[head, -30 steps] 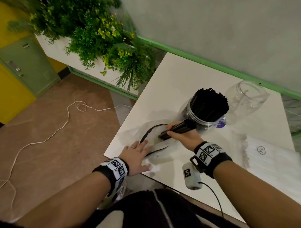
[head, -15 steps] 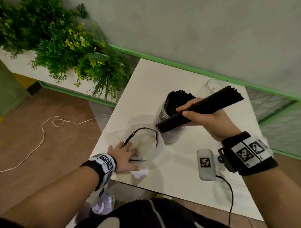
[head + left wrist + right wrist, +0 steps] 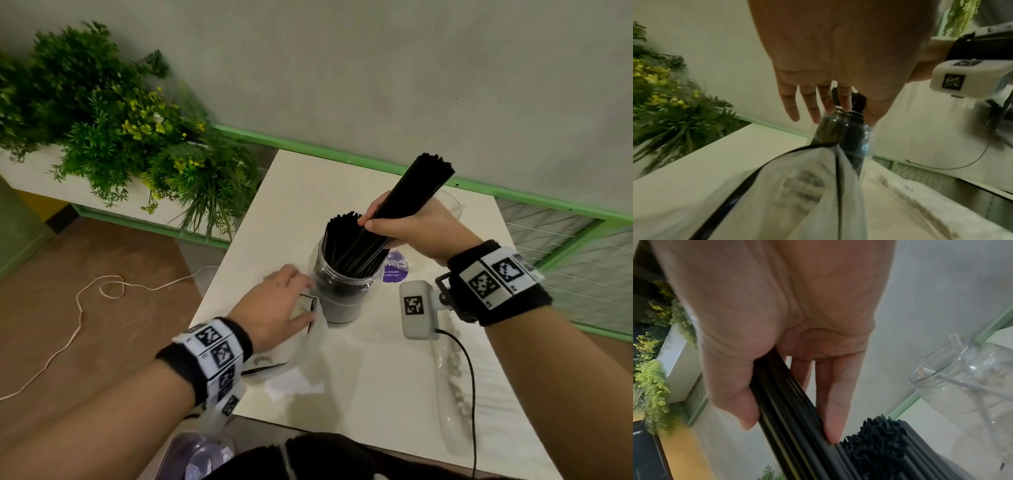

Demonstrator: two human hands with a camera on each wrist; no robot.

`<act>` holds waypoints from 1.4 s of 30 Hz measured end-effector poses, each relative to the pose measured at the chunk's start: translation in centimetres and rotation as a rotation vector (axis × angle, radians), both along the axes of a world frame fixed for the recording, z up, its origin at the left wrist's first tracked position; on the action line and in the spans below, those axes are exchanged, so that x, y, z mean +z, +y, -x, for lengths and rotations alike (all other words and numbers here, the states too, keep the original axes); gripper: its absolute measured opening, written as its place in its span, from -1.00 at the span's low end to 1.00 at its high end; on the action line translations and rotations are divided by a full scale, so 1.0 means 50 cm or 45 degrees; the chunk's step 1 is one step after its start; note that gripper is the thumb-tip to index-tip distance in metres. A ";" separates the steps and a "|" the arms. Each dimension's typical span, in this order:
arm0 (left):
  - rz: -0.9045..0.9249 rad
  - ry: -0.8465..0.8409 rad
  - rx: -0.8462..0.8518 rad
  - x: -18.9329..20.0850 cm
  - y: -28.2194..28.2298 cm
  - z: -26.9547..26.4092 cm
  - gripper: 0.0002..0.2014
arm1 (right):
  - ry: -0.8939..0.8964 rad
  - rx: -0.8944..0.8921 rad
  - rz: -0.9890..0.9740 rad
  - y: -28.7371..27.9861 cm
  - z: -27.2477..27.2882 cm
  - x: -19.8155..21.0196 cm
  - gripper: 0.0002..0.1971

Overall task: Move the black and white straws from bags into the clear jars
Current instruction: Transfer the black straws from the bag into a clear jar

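My right hand [image 3: 394,222] grips a bundle of black straws [image 3: 421,185], tilted with its lower end among the black straws standing in a clear jar [image 3: 342,294]. In the right wrist view the thumb and fingers [image 3: 832,426] wrap round the bundle [image 3: 789,402] just above the packed straws [image 3: 875,434]. My left hand [image 3: 291,294] reaches at the jar's left side with straight fingers [image 3: 813,105] close to the jar [image 3: 842,129]. Under it stands the clear black-rimmed bag [image 3: 797,186]. A second clear jar [image 3: 962,378] behind holds a few white straws.
The white table [image 3: 308,192] stands against a grey wall with a green rail. A purple round label [image 3: 395,269] lies right of the jar. A clear bag [image 3: 452,387] lies at the near right. Green plants [image 3: 120,130] fill the planter on the left; a cord lies on the floor.
My right hand drew the black bundle out of the bag, raised it, then tipped it steeper with its lower end into the jar. My left hand left the flat bag and moved to the jar.
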State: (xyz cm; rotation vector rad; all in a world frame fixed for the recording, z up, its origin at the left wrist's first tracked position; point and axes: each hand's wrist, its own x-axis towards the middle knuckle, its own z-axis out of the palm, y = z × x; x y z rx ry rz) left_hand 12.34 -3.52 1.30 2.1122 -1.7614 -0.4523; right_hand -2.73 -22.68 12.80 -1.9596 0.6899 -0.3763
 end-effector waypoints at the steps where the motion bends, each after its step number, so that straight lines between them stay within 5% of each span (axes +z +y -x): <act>1: 0.077 0.008 -0.002 0.010 -0.026 0.005 -0.55 | 0.021 0.002 0.004 -0.002 -0.003 -0.007 -0.95; 11: 0.185 0.337 0.168 0.020 -0.126 0.009 -0.70 | 0.004 -0.181 0.053 0.000 -0.023 -0.105 -0.80; 16: 0.237 0.492 0.245 0.037 -0.137 0.004 -0.80 | 0.056 -0.027 0.188 -0.008 -0.021 -0.094 -0.74; 27: 0.357 0.641 0.312 0.053 -0.148 -0.012 -0.78 | -0.115 -0.165 0.581 -0.017 -0.010 -0.103 -0.68; 33: 0.531 0.527 0.237 0.090 -0.161 -0.019 -0.29 | -0.251 -0.211 0.575 -0.007 -0.010 -0.108 -0.22; 35: 0.600 0.427 0.146 0.108 -0.165 -0.022 -0.20 | -0.195 -0.150 0.645 -0.005 -0.010 -0.115 -0.24; 38: 0.672 0.242 0.027 0.136 -0.174 -0.027 -0.25 | -0.154 -0.121 0.699 0.001 -0.012 -0.123 -0.45; 42: 0.725 0.147 -0.021 0.133 -0.180 -0.035 -0.61 | -0.275 -0.167 0.758 0.004 -0.012 -0.137 -0.57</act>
